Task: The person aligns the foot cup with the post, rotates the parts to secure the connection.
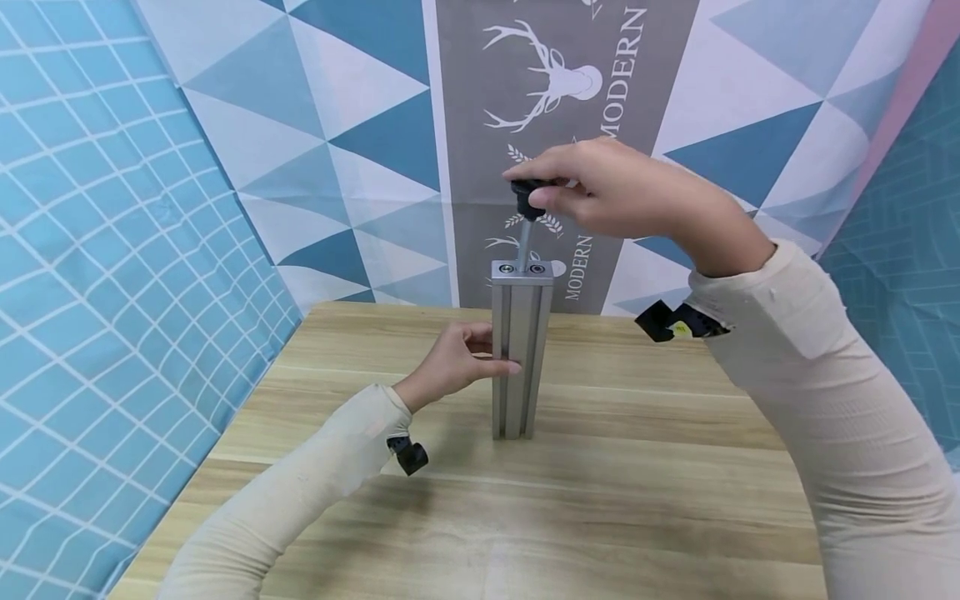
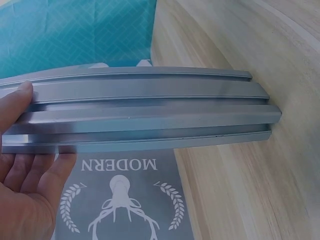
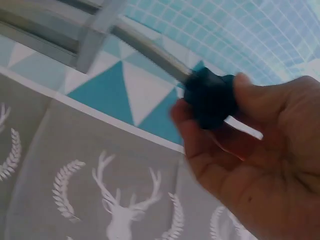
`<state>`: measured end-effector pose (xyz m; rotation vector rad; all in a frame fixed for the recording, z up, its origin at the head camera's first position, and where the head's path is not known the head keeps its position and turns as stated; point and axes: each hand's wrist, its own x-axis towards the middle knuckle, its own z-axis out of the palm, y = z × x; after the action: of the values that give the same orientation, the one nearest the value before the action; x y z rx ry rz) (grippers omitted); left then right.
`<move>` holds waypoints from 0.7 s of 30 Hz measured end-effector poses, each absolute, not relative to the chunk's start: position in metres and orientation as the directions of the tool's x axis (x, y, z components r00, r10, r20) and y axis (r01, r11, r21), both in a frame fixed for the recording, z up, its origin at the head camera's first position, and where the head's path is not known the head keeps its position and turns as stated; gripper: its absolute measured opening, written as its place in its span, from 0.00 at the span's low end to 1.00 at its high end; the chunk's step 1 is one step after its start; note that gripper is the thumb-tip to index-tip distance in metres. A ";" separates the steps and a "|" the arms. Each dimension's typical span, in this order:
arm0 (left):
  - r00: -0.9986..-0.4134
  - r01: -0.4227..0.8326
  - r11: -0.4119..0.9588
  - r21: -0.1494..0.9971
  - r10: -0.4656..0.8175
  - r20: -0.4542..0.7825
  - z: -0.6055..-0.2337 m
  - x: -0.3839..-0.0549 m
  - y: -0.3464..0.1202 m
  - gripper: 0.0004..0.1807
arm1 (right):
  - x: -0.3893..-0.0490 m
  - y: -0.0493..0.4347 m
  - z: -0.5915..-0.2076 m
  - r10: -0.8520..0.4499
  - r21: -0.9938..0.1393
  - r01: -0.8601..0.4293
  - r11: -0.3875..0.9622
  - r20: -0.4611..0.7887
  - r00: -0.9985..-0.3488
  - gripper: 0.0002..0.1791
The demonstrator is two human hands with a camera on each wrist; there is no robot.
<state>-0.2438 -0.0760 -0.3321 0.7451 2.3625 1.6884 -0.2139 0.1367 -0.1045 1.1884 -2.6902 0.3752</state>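
Observation:
An aluminium extrusion profile [image 1: 517,358] with long slots stands upright on the wooden table; a metal end plate with two screws caps its top. My left hand [image 1: 450,362] grips it around mid-height, thumb across the front face and fingers behind. In the left wrist view the slotted profile [image 2: 150,115] runs down to the tabletop. Out of the end plate rises a metal rod [image 1: 526,242], topped by a black lobed knob [image 1: 529,198]. My right hand [image 1: 615,187] pinches that knob between thumb and fingers; the right wrist view shows the same knob [image 3: 209,97], somewhat blurred.
The wooden table [image 1: 637,483] extends in front of and beside the profile. Behind it hangs a patterned cloth [image 1: 360,125] with triangles and deer heads. Blue gridded cloth [image 1: 112,275] covers the left side. A small black camera sits on each sleeved wrist.

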 end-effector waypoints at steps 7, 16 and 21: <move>-0.864 0.306 0.234 0.923 0.476 0.166 -0.332 -0.244 -0.076 0.20 | -0.212 0.123 -0.116 -0.477 -0.314 -0.618 0.721 0.423 -0.771 0.23; -0.864 0.301 0.233 0.925 0.477 0.160 -0.330 -0.243 -0.075 0.20 | -0.211 0.110 -0.129 -0.258 -0.404 -0.460 0.790 0.462 -0.849 0.29; -0.864 0.302 0.237 0.923 0.478 0.160 -0.331 -0.242 -0.074 0.19 | -0.206 0.110 -0.130 -0.268 -0.361 -0.452 0.815 0.457 -0.848 0.32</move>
<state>-0.2425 -0.0742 -0.3309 0.7462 2.3443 1.6927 -0.2058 0.1098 -0.1298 0.5409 -2.6113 0.6567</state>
